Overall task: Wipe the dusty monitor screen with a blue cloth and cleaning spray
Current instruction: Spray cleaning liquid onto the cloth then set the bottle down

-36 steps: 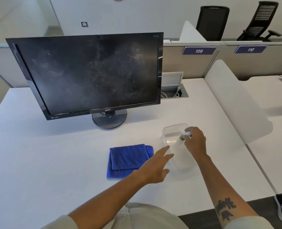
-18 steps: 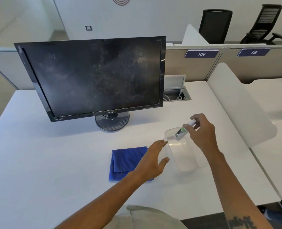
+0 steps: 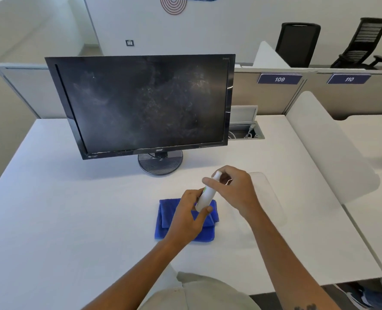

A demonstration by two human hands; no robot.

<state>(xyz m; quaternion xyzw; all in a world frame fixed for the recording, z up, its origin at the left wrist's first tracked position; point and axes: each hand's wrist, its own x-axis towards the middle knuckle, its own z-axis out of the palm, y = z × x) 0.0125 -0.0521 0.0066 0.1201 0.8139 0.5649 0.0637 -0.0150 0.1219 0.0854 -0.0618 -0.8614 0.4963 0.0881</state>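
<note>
Monitor (image 3: 148,106), its black screen filmed with pale dust and smears, stands on a round base toward the back of the white worktop (image 3: 58,220) as I watch through the head camera. In front of it, both hands meet on a slim white spray bottle (image 3: 206,194) held tilted above the folded blue cloth (image 3: 165,218). The left hand (image 3: 189,217) wraps the bottle's lower half, thumb across its front. The right hand (image 3: 232,190) has its fingers curled round the bottle's top end, index finger lying over the cap. The cloth lies flat on the worktop just below the hands, near the monitor base but apart from it. A clear plastic container (image 3: 267,193) lies on its side just right of the right hand. Behind the monitor, a cable hatch (image 3: 246,133) sits open in the worktop; partition signs read 109 (image 3: 279,79) and 110 (image 3: 349,79), with 2 black office chairs (image 3: 297,44) beyond.
</note>
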